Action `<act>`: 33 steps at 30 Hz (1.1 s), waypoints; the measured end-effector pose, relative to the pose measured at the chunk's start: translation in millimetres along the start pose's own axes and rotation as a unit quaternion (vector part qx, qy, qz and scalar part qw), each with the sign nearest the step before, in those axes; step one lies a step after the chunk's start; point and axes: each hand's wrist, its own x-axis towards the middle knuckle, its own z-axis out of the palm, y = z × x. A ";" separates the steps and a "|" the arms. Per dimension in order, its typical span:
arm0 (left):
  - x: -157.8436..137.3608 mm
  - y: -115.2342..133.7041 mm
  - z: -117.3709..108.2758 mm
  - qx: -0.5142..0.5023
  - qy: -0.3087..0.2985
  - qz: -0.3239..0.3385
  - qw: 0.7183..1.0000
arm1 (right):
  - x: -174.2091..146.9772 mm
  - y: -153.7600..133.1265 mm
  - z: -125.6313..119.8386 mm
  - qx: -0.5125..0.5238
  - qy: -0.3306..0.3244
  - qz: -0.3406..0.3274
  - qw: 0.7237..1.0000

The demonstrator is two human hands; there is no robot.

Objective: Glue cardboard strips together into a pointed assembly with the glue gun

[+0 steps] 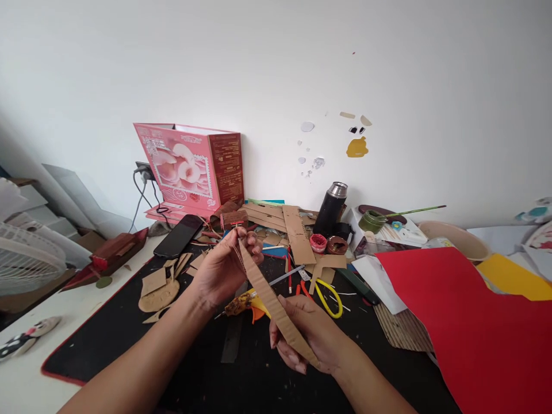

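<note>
A long, curved strip of brown cardboard (271, 302) slants between my two hands, above the black mat. Its upper end is pinched by the fingers of my left hand (226, 261). Lower down, my right hand (302, 333) wraps round the strip from beneath, thumb along its edge. Behind the strip lies a yellow hot glue gun (250, 302) with a brown-stained nozzle and an orange trigger, partly hidden. Yellow-handled scissors (328, 299) and a red pencil (289, 273) rest just beyond my right hand.
Cardboard scraps (297, 230) pile up at the back beside a black flask (331, 207) and small paint jars (318, 243). A phone (178, 236) and cut pieces (158, 293) lie left. Red paper (474, 322) covers the right side. A pink box (185, 167) stands against the wall.
</note>
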 end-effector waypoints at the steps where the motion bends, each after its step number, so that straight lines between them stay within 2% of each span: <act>1: 0.6 2.1 -0.4 -0.003 0.004 -0.002 1.000 | -0.1 -0.1 0.0 -0.003 0.001 0.002 1.000; 5: 0.0 5.3 0.6 0.026 -0.010 -0.040 0.999 | -1.5 -0.3 -2.2 0.001 -0.006 -0.008 1.000; 8: -5.3 -0.9 1.2 0.094 -0.083 -0.089 0.988 | -3.7 -2.3 -3.6 0.011 -0.004 -0.027 1.000; 11: -12.2 -9.4 -0.6 0.167 -0.176 -0.109 0.964 | -4.8 -5.5 -2.0 0.014 0.007 -0.033 0.999; 14: -16.8 -13.2 -2.2 0.192 -0.207 -0.130 0.950 | -3.5 -5.7 0.4 0.015 0.003 -0.033 0.999; 23: -20.7 -10.1 -5.3 0.174 -0.173 -0.132 0.960 | 2.6 5.4 -2.0 0.003 0.004 -0.006 1.000; 29: -15.3 5.6 6.8 0.090 -0.068 -0.026 0.993 | 0.8 2.8 -0.3 -0.040 0.022 0.000 0.999; 33: -8.5 18.9 16.0 0.048 -0.008 0.050 0.998 | 0.4 2.9 0.2 -0.093 0.009 -0.001 0.996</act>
